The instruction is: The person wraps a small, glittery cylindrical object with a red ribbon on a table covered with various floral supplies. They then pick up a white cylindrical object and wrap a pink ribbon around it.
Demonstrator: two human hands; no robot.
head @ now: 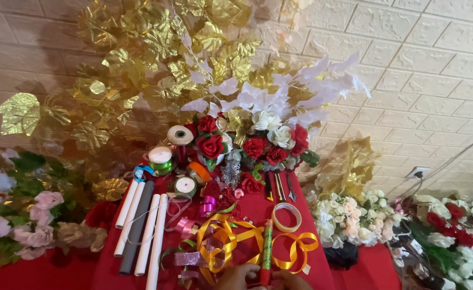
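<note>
Surface: a table draped in red cloth [349, 268], running away from your hands to a wall of white embossed brick-pattern panels [419, 64]. A white wall socket [419, 172] sits far to your right with a cord hanging from it.

Hands: your left hand [235, 277] and right hand [290, 280] meet at the bottom edge, both closed about the lower end of a slim green-and-red glittered stick [267, 249] that points away from you (fingers mostly cut off by the frame).

Just beyond your hands: loops of gold ribbon [231, 236], a glittery pink strip [189, 259] and a roll of clear tape [287, 217].

Left of your hands: white rolled tubes [149, 236] and one grey tube [136, 228], lying side by side.

Further off: ribbon spools [160, 157] in green, orange and cream, then a bouquet of red and white roses [258, 139] under gold foil leaves [156, 48] and white leaves [301, 91].

Far left: pink and white flowers [37, 215]. Far right: cream blossoms [349, 215], then red and white ones [451, 220].
</note>
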